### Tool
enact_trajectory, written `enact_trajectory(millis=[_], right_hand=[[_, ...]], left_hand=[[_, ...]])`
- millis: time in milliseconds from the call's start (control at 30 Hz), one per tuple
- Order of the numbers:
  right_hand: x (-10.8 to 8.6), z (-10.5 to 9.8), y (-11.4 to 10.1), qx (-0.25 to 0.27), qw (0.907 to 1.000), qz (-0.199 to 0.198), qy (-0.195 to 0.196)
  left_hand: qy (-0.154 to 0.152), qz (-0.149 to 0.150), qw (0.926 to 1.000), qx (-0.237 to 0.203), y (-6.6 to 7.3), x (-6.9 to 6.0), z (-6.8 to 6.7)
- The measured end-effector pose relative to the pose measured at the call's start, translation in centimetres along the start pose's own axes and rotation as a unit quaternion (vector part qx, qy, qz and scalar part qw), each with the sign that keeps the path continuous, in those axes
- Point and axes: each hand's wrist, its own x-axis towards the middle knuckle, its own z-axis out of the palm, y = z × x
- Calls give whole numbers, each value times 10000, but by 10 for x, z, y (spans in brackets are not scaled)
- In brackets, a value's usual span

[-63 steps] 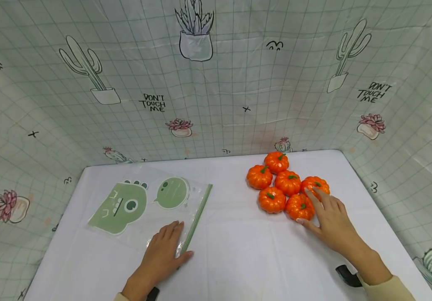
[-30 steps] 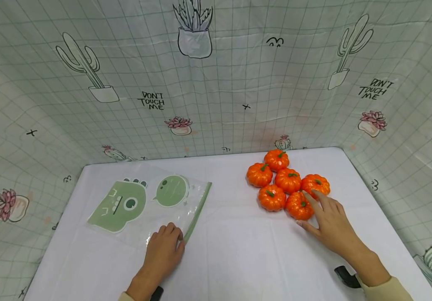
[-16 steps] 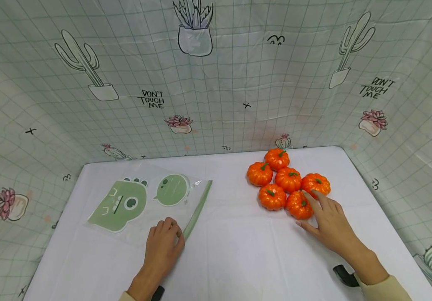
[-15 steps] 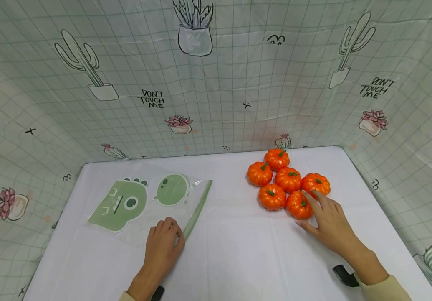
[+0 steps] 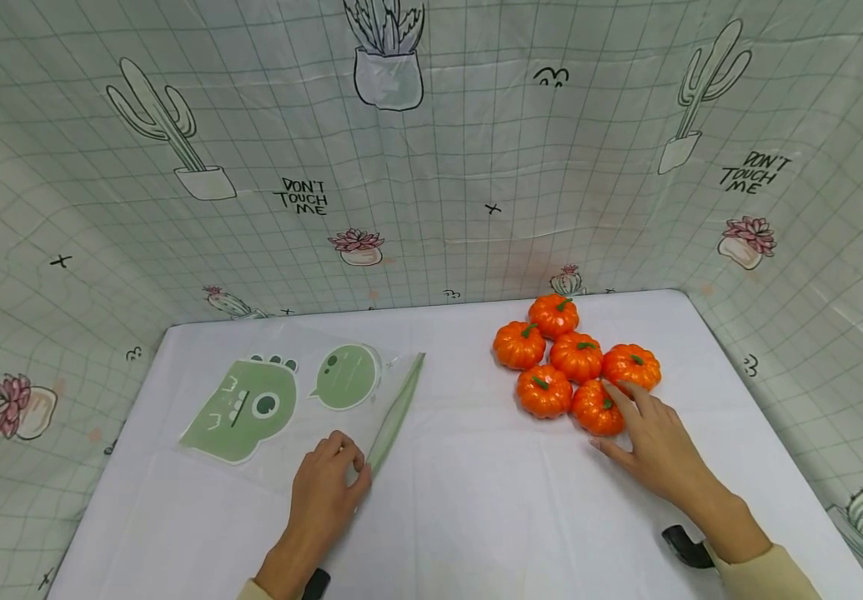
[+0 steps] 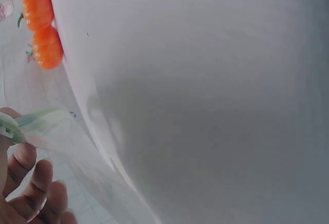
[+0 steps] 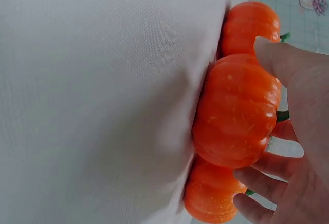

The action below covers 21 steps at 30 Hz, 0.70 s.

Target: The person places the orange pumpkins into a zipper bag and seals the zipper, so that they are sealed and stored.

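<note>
A clear zip bag [image 5: 307, 446] printed with green cartoon figures lies flat on the left of the white table. My left hand [image 5: 323, 487] pinches the near end of its green zip edge [image 5: 395, 417] between thumb and forefinger. In the left wrist view a white slider [image 6: 7, 129] shows at that pinch, the other fingers loosely bent. Several orange toy pumpkins [image 5: 575, 358] with green stems sit clustered at the right. My right hand [image 5: 662, 450] rests at the nearest pumpkin [image 5: 598, 408], thumb on its near side and fingers loosely spread on its far side.
A white cloth covers the table [image 5: 469, 500]. Behind and beside it hangs a grid-patterned curtain [image 5: 439, 167] with cactus drawings. Black wrist straps [image 5: 686, 547] show at both sleeves.
My left hand, earlier flat on the bag, has drawn its fingers in and taken the zip edge in a pinch. That edge has widened into a gap. My right hand has barely moved.
</note>
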Motion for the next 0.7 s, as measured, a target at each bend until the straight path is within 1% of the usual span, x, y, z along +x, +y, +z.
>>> enact_trajectory(millis=[133,267,467,700], right_hand=[[2,1,1,20,10000,12,27],[5,2,1,4,10000,74,42],[9,5,3,45,9999,47,150],[10,4,1,69,9998,25,167]], left_hand=[[365,346,9987,39,-1,0,2],[603,534,9967,122,-1,0,3],[711,564,9956,219,-1,0,4],[720,438,9963,177,-1,1,3]])
